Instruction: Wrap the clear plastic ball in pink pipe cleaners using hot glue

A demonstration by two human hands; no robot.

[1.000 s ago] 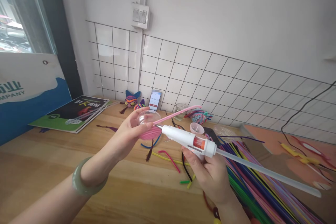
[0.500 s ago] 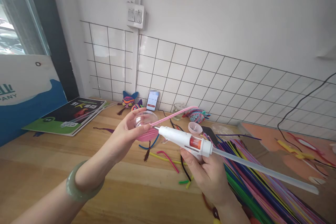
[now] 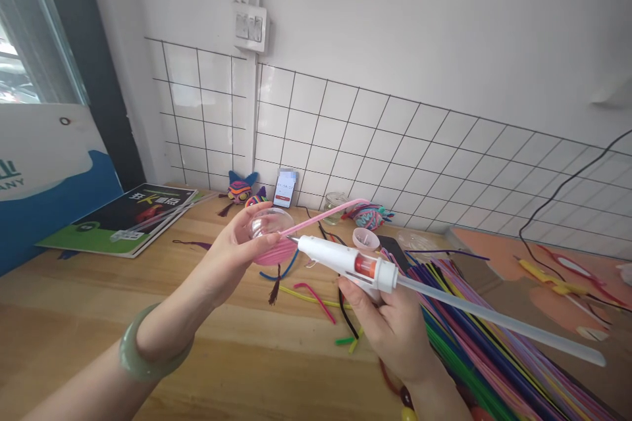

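Observation:
My left hand is closed around a clear plastic ball whose lower part is wrapped in pink pipe cleaner. A loose length of pink pipe cleaner sticks out from the ball to the upper right. From beneath hangs a dark red tassel. My right hand grips a white hot glue gun, and a long glue stick runs out of its back end. The gun's nozzle points left, at the pipe cleaner beside my left thumb; whether it touches is hard to tell.
Pipe cleaners in many colours lie in a bundle at the right. A yellow glue gun rests behind them. Along the wall stand a phone, a glass jar and several wrapped ornaments. A book lies at left.
Both hands hold nearly the same pose, with the glue gun nozzle still at the pink pipe cleaner. The whole view has shifted slightly.

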